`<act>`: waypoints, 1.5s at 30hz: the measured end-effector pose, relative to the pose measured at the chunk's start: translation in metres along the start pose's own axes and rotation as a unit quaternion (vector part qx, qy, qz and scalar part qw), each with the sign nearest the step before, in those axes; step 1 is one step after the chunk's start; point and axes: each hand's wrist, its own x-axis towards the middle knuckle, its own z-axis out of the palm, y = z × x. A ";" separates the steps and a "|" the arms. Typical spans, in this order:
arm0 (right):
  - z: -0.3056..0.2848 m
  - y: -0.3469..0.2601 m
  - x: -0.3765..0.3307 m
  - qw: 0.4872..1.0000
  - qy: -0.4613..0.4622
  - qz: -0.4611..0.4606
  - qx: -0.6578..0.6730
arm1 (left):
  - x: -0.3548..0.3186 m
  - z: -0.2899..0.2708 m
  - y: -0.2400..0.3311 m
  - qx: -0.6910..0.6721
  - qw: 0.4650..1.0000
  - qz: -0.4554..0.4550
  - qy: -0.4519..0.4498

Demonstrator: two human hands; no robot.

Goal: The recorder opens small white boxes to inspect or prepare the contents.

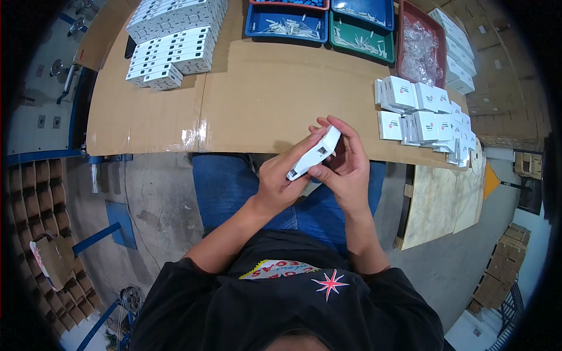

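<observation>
Between my two hands, just off the table's near edge and above my lap, is a white plastic box (pixel 321 151) with small square openings in its side. It is shallow and tilted, its upper end leaning to the right. My left hand (pixel 280 175) grips its left side and lower end. My right hand (pixel 349 175) closes around its right side, thumb pressed near the lower part and fingers curled behind the top. The far face of the box and some fingertips are hidden.
Similar white boxes (pixel 175 51) stand stacked on the cardboard-covered table (pixel 257 99) at the back left. Blue (pixel 250 30) and green (pixel 363 55) trays hold small white parts. A red tray (pixel 400 58) holds clear plastic pieces. Small white packages (pixel 426 126) stand in rows at the right edge.
</observation>
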 end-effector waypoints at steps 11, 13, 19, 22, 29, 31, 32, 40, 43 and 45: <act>0.008 -0.017 -0.011 0.984 -0.017 0.077 0.162 | 0.012 -0.011 -0.011 0.056 0.971 0.234 0.005; 0.000 -0.019 -0.006 0.970 -0.019 0.142 0.198 | 0.017 -0.012 -0.001 0.081 0.971 0.221 -0.043; 0.005 -0.018 -0.009 0.979 -0.063 0.114 0.155 | 0.028 -0.011 0.033 0.057 0.996 -0.004 -0.070; 0.009 -0.013 -0.015 0.978 -0.053 0.123 0.160 | 0.036 -0.022 0.021 0.110 0.983 0.087 -0.119; 0.002 -0.032 -0.024 0.970 -0.087 0.209 0.091 | 0.033 -0.024 0.021 0.106 0.978 0.095 -0.154; 0.007 -0.038 -0.025 0.967 -0.080 0.220 0.105 | 0.034 -0.023 0.017 0.103 0.977 0.106 -0.154; 0.007 -0.041 -0.025 0.963 -0.085 0.234 0.100 | 0.034 -0.023 0.015 0.097 0.977 0.124 -0.147; 0.008 -0.055 -0.030 0.962 -0.117 0.242 0.036 | 0.037 -0.015 0.020 0.090 0.972 0.171 -0.133; 0.009 -0.057 -0.032 0.963 -0.123 0.239 0.019 | 0.033 -0.012 0.021 0.083 0.975 0.162 -0.124; 0.010 -0.060 -0.032 0.961 -0.130 0.244 0.008 | 0.031 -0.012 0.021 0.072 0.980 0.146 -0.119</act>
